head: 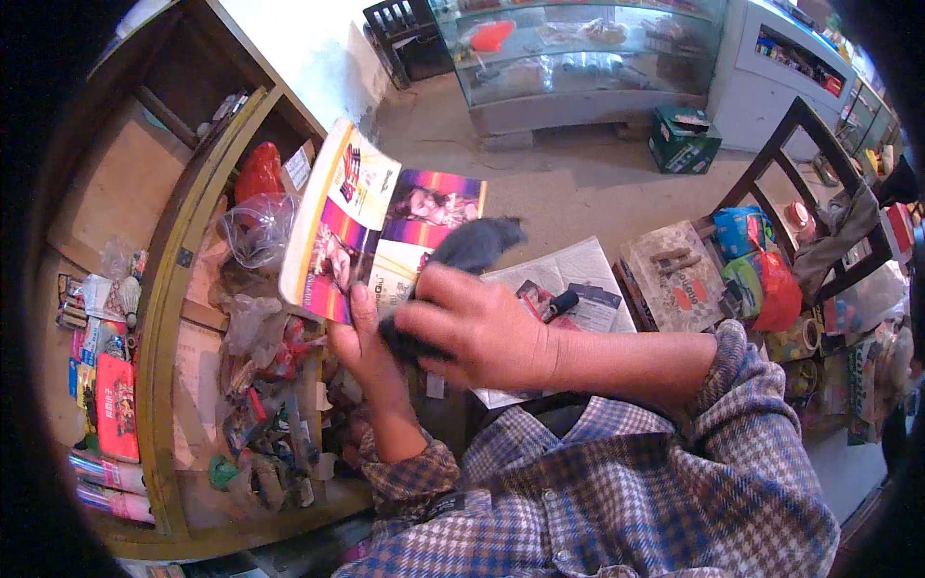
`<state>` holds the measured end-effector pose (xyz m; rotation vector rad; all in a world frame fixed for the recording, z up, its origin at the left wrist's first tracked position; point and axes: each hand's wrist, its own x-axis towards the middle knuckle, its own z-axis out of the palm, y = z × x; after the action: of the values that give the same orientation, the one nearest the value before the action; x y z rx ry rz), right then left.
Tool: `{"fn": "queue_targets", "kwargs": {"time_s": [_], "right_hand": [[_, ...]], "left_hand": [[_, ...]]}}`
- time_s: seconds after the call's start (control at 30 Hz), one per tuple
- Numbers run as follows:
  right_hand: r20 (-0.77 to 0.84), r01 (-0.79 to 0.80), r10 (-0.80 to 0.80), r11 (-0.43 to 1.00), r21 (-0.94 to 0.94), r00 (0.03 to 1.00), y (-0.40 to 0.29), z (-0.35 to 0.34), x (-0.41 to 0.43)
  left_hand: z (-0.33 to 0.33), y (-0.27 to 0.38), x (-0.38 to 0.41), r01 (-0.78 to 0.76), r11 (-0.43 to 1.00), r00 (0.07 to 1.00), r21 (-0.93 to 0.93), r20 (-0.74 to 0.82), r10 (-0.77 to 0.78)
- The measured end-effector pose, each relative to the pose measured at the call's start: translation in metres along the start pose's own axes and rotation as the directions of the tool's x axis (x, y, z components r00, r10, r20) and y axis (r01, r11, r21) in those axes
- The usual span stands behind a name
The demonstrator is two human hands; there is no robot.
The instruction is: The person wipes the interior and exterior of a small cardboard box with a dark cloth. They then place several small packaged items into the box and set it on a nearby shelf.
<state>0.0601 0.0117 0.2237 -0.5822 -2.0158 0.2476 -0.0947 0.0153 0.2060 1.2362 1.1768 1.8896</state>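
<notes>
My left hand (355,336) grips the lower edge of a printed cardboard package (361,191), its thumb on the front face. The package is held upright and tilted, with purple, orange and cream panels that bear pictures and writing. A dark cloth (477,242) is bunched in my right hand (480,325), which is blurred and lies over the lower right of the package. Part of the cloth hangs below my fingers. Behind my right forearm, a white padded sheet (571,264) carries a black cylindrical object (562,303) and a printed grey card (596,307).
A wooden shelf cabinet (162,303) with plastic bags and small goods stands at left. On the right are a worn cardboard box (676,278), a red plastic bag (777,289) and a dark chair frame (759,137). A glass display case (578,76) and green carton (683,141) stand beyond.
</notes>
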Motion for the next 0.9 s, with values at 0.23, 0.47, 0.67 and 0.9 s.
{"fn": "queue_targets", "kwargs": {"time_s": [0.23, 0.47, 0.67, 0.9], "right_hand": [[-0.221, -0.2, 0.148, 0.951, -0.236, 0.964, 0.055, -0.016, 0.034], [-0.517, -0.455, 0.388, 0.891, -0.003, 0.763, 0.132, -0.058, 0.057], [-0.104, -0.423, 0.781, 0.439, 0.793, 0.615, 0.106, -0.07, 0.049], [-0.012, -0.309, 0.365, 0.806, 0.505, 0.931, 0.03, -0.047, 0.044]], "left_hand": [[-0.009, 0.011, 0.004, -0.052, 0.997, 0.997, -0.059, -0.061, 0.048], [-0.041, -0.006, 0.022, -0.058, 0.998, 0.996, -0.01, -0.071, 0.057], [-0.056, -0.02, 0.025, 0.072, 0.96, 0.993, -0.269, -0.07, -0.094], [-0.05, -0.032, 0.005, 0.192, 0.916, 0.975, -0.352, -0.043, -0.22]]}}
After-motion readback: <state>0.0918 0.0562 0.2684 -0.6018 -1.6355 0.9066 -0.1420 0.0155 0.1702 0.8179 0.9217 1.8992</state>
